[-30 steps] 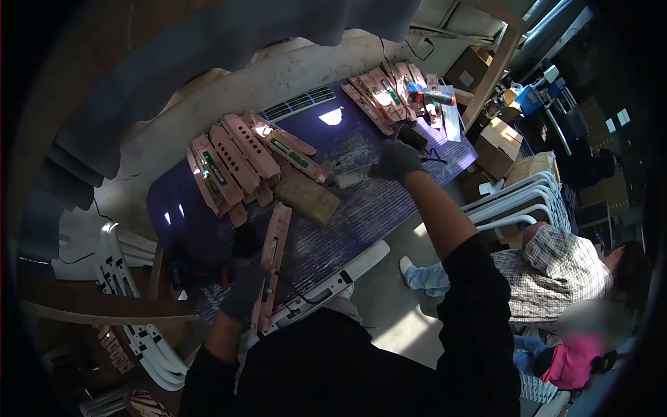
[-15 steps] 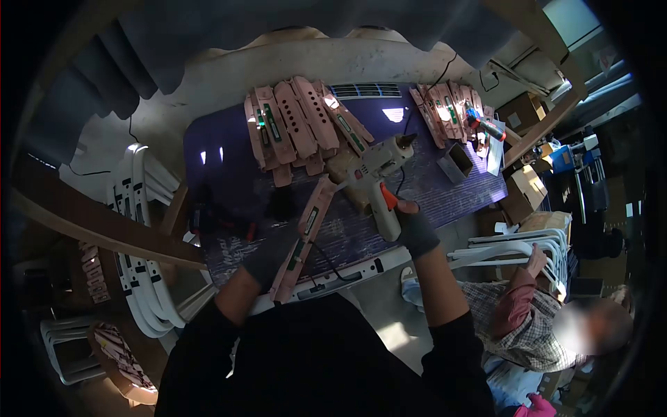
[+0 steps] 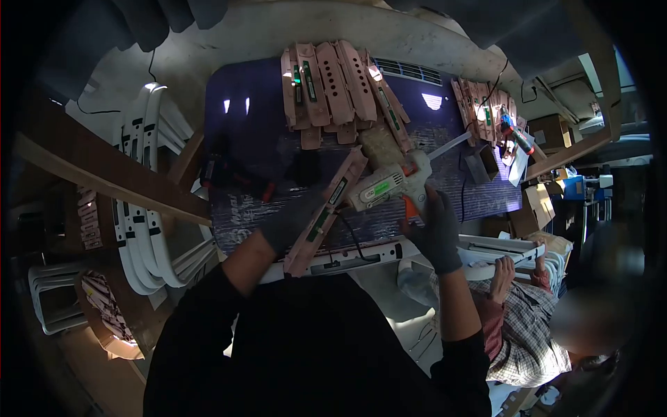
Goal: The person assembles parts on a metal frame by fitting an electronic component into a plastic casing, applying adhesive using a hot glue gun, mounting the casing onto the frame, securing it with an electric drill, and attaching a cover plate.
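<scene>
My left hand (image 3: 290, 224), in a dark glove, grips a long pink part (image 3: 326, 212) with a green strip set in it, tilted over the table's front edge. My gloved right hand (image 3: 438, 235) is wrapped round the handle of a pale glue gun (image 3: 389, 186) with an orange trigger. The gun's nozzle end points left, close to the pink part; a whitish stick (image 3: 450, 144) sticks out of its rear. Just behind the gun, a brown block (image 3: 381, 147) lies beside a pile of pink parts (image 3: 330, 83).
The purple table (image 3: 257, 139) holds another pink pile (image 3: 479, 104), a blue-red tool (image 3: 517, 135) and a dark open box (image 3: 481, 164). White curved frames (image 3: 149, 208) stand at left. A person in a checked shirt (image 3: 528, 326) is at right, hands on white frames.
My right hand has picked up the glue gun and brought it to the pink part, turning it. The view has shifted, and the other person's hands have come onto the white frames.
</scene>
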The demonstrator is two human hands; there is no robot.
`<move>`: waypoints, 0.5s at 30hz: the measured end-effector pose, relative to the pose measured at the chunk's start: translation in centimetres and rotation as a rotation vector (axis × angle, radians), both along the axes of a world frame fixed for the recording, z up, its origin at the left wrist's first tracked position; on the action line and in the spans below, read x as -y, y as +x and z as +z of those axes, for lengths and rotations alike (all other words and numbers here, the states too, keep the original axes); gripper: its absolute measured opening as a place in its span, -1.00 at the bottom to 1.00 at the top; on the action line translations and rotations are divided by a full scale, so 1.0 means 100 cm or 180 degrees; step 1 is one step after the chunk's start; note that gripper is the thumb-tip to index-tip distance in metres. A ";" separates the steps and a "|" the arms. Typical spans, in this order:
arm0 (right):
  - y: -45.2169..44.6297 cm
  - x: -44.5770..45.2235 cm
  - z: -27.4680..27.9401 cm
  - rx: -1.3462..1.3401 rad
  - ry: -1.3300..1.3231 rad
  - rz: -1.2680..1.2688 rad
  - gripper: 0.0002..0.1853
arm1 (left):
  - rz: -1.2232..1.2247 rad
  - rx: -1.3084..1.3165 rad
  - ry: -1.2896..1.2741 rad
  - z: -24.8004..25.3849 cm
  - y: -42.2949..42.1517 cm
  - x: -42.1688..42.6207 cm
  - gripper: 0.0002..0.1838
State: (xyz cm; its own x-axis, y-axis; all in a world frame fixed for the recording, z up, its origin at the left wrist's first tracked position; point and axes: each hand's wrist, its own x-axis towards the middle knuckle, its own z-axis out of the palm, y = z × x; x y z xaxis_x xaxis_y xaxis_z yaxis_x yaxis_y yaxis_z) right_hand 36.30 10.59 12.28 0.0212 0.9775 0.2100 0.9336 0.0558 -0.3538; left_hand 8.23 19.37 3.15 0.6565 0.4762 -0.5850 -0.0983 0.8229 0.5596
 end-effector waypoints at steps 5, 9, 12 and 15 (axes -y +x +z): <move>0.001 0.002 0.001 0.0253 0.0061 0.0047 -0.13 | -0.0078 -0.0011 0.0100 0.012 -0.001 -0.003 -0.69; 0.000 0.001 0.003 0.0304 0.0164 0.0145 -0.13 | -0.0129 -0.0129 0.0746 0.009 0.000 -0.002 -0.70; 0.001 0.002 0.002 0.0383 0.0211 0.0196 -0.13 | -0.0139 -0.0087 0.0080 0.005 -0.002 -0.004 -0.71; -0.001 0.002 0.004 0.0402 0.0161 0.0194 -0.14 | -0.0302 0.0222 -0.0043 -0.013 -0.008 -0.004 -0.71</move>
State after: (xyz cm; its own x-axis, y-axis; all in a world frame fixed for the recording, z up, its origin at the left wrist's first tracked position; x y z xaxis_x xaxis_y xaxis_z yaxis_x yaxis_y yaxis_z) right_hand 36.25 10.38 12.73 -0.0675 0.9643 0.2562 0.9649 0.1285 -0.2291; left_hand 7.48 19.72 1.86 0.7376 0.4024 -0.5422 -0.0579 0.8377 0.5430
